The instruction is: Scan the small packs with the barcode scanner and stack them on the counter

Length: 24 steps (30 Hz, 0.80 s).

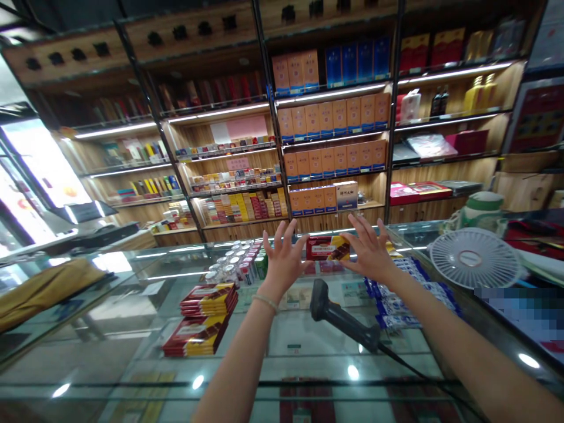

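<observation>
A red-and-yellow packet with a chocolate-bar picture is between my two hands, its printed face turned towards me. My left hand is at its left end, fingers spread, thumb and index finger beside the edge. At the right end, my right hand also has its fingers apart, with index finger and thumb overlapping the packet's corner. Whether the fingertips press on it is hard to see. Nearer to me, a black barcode scanner lies on the glass counter. Similar packets are stacked left of my left forearm.
Clear-lidded small containers stand behind the stacks. Blue-and-white packets lie under and beside my right forearm. A white slatted fan-like disc and a green-lidded jug are to the right. Brown cloth lies left; stocked shelves line the wall.
</observation>
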Motion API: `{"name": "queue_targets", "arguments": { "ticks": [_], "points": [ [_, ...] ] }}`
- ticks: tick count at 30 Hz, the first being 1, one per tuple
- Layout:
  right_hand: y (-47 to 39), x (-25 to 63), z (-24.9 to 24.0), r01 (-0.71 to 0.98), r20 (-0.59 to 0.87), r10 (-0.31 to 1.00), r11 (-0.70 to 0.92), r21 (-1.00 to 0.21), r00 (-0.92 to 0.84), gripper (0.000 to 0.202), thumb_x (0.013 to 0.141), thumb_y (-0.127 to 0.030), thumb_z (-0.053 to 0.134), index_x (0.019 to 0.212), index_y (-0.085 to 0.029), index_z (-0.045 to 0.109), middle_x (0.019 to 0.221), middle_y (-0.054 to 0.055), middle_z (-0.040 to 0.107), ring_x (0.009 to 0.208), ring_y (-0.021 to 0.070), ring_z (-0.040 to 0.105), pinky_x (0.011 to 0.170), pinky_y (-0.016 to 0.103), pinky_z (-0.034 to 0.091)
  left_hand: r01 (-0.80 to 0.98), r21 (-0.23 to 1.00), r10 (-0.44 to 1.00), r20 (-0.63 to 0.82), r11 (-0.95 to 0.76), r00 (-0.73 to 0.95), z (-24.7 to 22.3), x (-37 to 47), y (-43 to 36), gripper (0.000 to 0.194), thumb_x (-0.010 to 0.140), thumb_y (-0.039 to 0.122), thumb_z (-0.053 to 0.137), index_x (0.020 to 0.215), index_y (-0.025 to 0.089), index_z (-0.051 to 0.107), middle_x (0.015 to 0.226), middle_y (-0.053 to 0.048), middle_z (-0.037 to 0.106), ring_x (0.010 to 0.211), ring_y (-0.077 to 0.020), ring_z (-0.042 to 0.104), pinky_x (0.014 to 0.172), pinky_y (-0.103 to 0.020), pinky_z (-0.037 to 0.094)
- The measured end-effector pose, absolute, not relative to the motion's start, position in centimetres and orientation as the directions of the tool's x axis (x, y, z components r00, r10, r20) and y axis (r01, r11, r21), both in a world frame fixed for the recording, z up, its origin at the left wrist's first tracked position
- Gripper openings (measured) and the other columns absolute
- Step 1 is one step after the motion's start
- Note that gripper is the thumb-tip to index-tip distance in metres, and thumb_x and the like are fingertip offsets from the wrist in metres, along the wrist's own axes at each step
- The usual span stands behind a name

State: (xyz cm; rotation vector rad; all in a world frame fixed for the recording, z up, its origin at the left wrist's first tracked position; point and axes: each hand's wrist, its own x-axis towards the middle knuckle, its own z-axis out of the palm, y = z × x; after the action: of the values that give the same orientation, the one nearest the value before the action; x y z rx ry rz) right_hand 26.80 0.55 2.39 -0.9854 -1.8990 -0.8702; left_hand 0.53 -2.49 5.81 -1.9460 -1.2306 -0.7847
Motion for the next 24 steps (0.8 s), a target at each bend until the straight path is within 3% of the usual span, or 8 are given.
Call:
{"name": "queue_targets", "arguments": {
  "ticks": [14,24],
  "points": [
    [-3.2,21.6,6.0,0.784,0.836,0.229,0.531,0.322,-0.499,0.059,0.083,-0.062,0.066,0.121,-0.018,0.064,0.162,0.021,0.036,0.151,0.0336,0.028,0.123,0.059,-0.001,0.903,-0.328,0.519,0.74,-0.278,0.428,9.8,-5.9,-8.6,0.07,0.065,0.053,0.088,0.127,0.031,0.065,0.161,-0.013,0.04,0.149,-0.0414,0.031,0.122,-0.068,0.0],
    [-7.5,11.6,5.8,0.685,0.806,0.257,0.691,0.233,-0.533,0.057,0.081,-0.059,0.068,0.119,-0.017,0.066,0.164,0.018,0.034,0.152,0.0359,0.024,0.123,0.059,-0.006,0.899,-0.39,0.672,0.614,-0.198,0.414,11.2,-15.5,-15.4,0.068,0.065,0.054,0.088,0.126,0.032,0.066,0.163,-0.011,0.037,0.15,-0.0397,0.027,0.123,-0.066,-0.004]
  ]
}}
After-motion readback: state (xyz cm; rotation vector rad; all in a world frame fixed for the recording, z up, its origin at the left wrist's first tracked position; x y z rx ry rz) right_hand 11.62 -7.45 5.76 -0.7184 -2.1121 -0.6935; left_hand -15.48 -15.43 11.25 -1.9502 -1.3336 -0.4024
